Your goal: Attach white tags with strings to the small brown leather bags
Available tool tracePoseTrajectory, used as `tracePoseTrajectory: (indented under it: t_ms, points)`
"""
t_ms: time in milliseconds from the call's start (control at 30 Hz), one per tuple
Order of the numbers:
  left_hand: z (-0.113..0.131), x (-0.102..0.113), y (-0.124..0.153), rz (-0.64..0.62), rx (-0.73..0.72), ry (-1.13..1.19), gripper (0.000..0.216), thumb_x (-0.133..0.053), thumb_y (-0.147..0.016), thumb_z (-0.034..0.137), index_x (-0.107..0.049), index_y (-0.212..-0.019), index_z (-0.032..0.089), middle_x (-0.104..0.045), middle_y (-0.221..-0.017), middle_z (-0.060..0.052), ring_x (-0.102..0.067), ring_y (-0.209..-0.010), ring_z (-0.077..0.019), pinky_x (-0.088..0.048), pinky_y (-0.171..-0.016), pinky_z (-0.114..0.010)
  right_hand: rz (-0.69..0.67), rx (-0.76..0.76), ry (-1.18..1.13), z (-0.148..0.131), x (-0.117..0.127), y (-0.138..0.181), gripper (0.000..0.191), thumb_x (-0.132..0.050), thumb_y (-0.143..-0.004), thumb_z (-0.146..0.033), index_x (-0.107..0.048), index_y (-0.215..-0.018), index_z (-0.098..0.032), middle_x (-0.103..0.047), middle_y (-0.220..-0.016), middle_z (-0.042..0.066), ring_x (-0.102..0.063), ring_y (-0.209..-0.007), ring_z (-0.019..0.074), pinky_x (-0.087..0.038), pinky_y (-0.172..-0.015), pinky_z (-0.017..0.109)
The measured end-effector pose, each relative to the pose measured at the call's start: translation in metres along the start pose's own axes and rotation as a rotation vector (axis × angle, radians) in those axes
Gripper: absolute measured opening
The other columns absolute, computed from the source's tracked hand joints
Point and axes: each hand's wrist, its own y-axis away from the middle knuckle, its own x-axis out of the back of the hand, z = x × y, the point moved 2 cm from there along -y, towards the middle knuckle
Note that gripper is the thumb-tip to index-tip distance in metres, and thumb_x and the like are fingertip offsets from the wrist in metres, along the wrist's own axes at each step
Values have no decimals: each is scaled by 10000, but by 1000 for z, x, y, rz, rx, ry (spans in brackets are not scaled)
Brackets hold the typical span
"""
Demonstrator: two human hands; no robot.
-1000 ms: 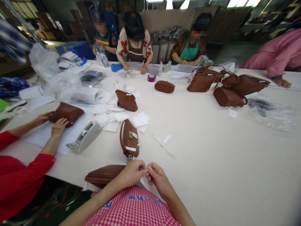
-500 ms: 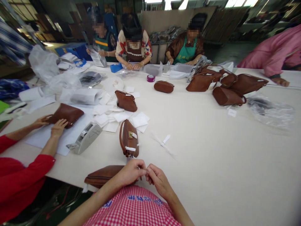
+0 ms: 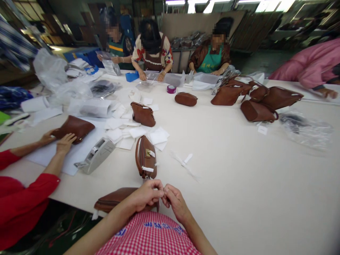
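Note:
My left hand (image 3: 149,194) and my right hand (image 3: 174,201) meet fingertip to fingertip over the table's near edge. Both are closed in a pinch, and what sits between the fingers is too small to make out. Beneath my left forearm lies a brown leather bag (image 3: 117,199), partly covered by the arm. Just beyond my hands stands a small brown handbag (image 3: 146,157) with a brass clasp and white wrapping on its fittings. To its right, a bundle of thin white strings (image 3: 183,164) with a white tag rests on the table.
A tape dispenser (image 3: 97,156) stands at left, beside a co-worker's hands on a brown bag (image 3: 74,129). White paper sheets (image 3: 135,131) are scattered ahead. More brown bags (image 3: 257,109) are heaped at right near a plastic bag (image 3: 305,127). Several people work along the far side.
My pinched hands have shifted very slightly left and stay together. Across the table, a co-worker's hands have moved apart over clear plastic.

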Motion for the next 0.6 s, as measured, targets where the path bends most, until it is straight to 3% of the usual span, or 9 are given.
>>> tracePoseTrajectory:
  t_ms: [200, 433, 500, 600]
  points:
    - [0, 7, -2, -27, 24, 88, 337, -685, -605, 400, -431, -682, 193, -356, -453, 114, -206, -390, -17, -40, -406, -210, -7, 14, -77, 5, -9, -4, 480, -523, -840, -627, -453, -622, -205, -424, -479, -65, -334, -435, 79, -256, -469, 253]
    - [-1, 0, -1, -48, -16, 107, 331, -678, -602, 383, -410, -615, 188, -357, -438, 101, -210, -399, -18, -63, -411, -211, 124, -18, -454, 20, -12, -10, 415, -589, -814, -512, -383, -608, -216, -329, -510, -91, -207, -428, 63, -151, -437, 248]
    - [0, -1, 0, -59, -31, 101, 336, -676, -622, 407, -425, -629, 184, -384, -459, 88, -235, -414, -25, -79, -415, -211, 143, -13, -480, 16, -9, -10, 416, -579, -822, -515, -383, -613, -213, -337, -535, -84, -224, -446, 67, -163, -447, 248]
    - [3, 5, -1, 38, -71, 82, 388, -657, -665, 497, -411, -674, 198, -358, -464, 103, -216, -417, -33, -75, -421, -217, 126, 19, -372, 9, -2, -7, 405, -578, -842, -539, -488, -649, -195, -413, -565, -54, -332, -488, 82, -231, -470, 254]
